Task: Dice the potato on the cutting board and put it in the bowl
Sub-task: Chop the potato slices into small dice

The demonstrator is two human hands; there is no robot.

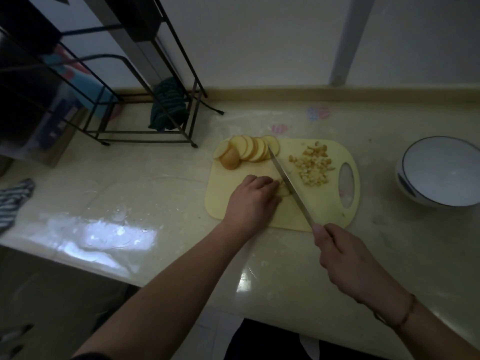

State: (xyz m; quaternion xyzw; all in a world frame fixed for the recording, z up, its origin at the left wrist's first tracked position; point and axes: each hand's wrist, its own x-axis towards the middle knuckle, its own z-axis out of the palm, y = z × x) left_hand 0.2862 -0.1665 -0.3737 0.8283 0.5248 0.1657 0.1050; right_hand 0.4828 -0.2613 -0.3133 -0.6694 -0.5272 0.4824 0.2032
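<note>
the pale countertop (pixel 135 193) runs wide under both arms, shiny with a patch of reflected light off to the left of the left hand, and a black wire rack (pixel 145 118) stands well beyond that hand with a dark green cloth (pixel 168 107) draped inside it; a striped towel (pixel 13 201) lies far out to the left at the counter's edge. the yellow cutting board (pixel 324 203) sits beneath both hands, its oval handle hole past the knife on the right. the white bowl (pixel 441 172) with a dark rim rests well to the right of the right hand, with nothing i can see in it. the left hand (pixel 253 201) is curled down, fingertips pressing a small stack of potato slices (pixel 283 189) against the board, just beside the blade. the right hand (pixel 345 255) is wrapped tight round the handle of the knife (pixel 288 183), whose blade slants up and away across the board, touching the held slices. beyond the left hand a fan of round potato slices (pixel 249 150) lies overlapped at the far corner, and just right of the blade sits a loose heap of diced potato (pixel 313 166)
</note>
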